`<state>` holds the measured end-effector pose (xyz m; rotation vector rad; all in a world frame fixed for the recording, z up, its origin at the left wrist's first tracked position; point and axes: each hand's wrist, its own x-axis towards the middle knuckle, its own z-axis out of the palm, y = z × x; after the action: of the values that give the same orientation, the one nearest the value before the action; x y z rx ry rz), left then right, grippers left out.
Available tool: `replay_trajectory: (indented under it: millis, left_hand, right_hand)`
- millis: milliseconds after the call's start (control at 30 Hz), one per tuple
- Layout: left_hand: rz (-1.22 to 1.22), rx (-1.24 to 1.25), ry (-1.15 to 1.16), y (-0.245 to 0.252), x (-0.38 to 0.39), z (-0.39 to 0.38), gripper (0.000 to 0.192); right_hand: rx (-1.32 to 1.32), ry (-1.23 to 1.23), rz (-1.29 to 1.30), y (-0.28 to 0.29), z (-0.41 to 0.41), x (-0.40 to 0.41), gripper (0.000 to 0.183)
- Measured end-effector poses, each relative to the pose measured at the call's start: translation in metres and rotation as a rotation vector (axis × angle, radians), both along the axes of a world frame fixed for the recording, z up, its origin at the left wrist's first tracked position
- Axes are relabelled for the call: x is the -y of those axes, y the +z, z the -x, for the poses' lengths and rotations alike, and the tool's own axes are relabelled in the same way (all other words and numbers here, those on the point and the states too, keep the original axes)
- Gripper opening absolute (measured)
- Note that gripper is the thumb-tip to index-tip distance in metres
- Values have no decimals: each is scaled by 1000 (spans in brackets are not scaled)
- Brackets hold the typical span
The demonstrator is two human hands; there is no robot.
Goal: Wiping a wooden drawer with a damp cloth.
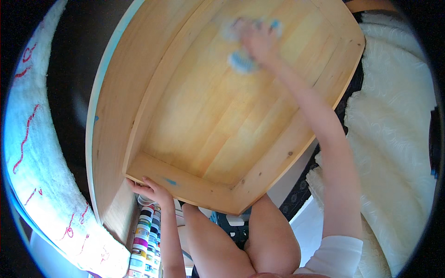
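A large wooden drawer lies tilted across my lap, its inside facing me. My left hand holds its near rim by the left corner, the thumb over the edge. Far up on the drawer's bottom is my right hand, blurred by motion. Under its palm and fingers shows a bunched white-and-blue cloth, too blurred to make out fully. A small blue paint mark stains the near inner wall.
Below my left hand stand several paint jars in rows. A white fleecy sheet with red marks curves along the left. Cream quilted fabric covers the right side. My thighs are under the drawer's near edge.
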<state>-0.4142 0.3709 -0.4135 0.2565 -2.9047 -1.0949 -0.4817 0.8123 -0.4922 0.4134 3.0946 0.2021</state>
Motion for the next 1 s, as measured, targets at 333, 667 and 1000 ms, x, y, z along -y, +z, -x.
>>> replay_trajectory:
  millis: [333, 667, 1000]
  left_hand:
    - [10, 11, -21, -6, -5, -2, 53]
    - [136, -43, -54, -2, 3, -1, 52]
    - [154, -52, -62, -7, 4, -1, 52]
  right_hand:
    - [-297, 103, 677, -29, -13, 131, 38]
    - [-115, 957, 641, -7, -38, 129, 18]
    - [-165, -179, -135, 3, -58, -37, 38]
